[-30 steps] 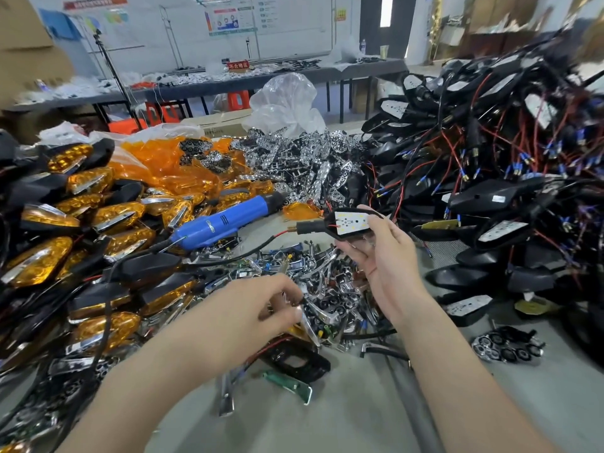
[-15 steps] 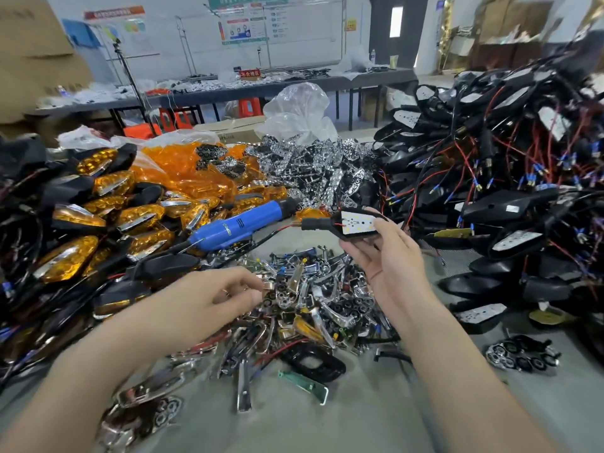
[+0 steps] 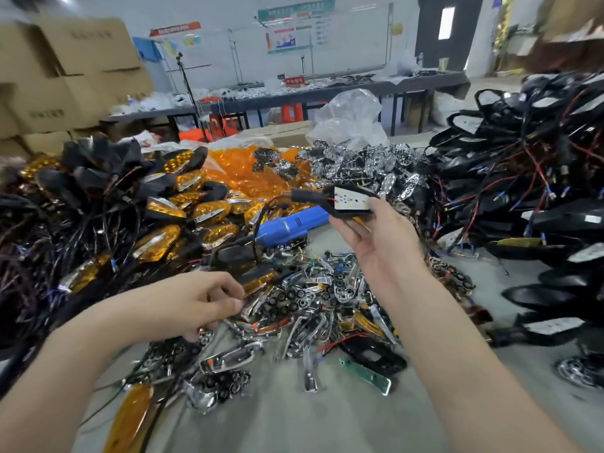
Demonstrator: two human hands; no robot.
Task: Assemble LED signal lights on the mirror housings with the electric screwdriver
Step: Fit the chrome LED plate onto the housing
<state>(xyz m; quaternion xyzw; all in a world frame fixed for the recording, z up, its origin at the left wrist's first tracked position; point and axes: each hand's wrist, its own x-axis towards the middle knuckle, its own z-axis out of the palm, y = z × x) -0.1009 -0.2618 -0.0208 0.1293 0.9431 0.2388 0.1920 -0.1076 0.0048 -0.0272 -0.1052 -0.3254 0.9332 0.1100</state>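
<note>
**While the right grip (image 3: 382, 243) lifts a mirror housing (image 3: 349, 201), the left grip (image 3: 192, 305) curls over chrome parts (image 3: 320, 295)**

Raised above the bench (image 3: 294, 420), the black housing shows its white LED board facing up, and the right grip pinches it at the near edge. Whether the left grip's curled fingers (image 3: 228, 289) hold anything, I cannot tell. Beyond both, the blue electric screwdriver (image 3: 291, 223) lies untouched, with amber lights (image 3: 183, 217) piled to its left and wired black housings (image 3: 523, 178) heaped at the right.
</note>
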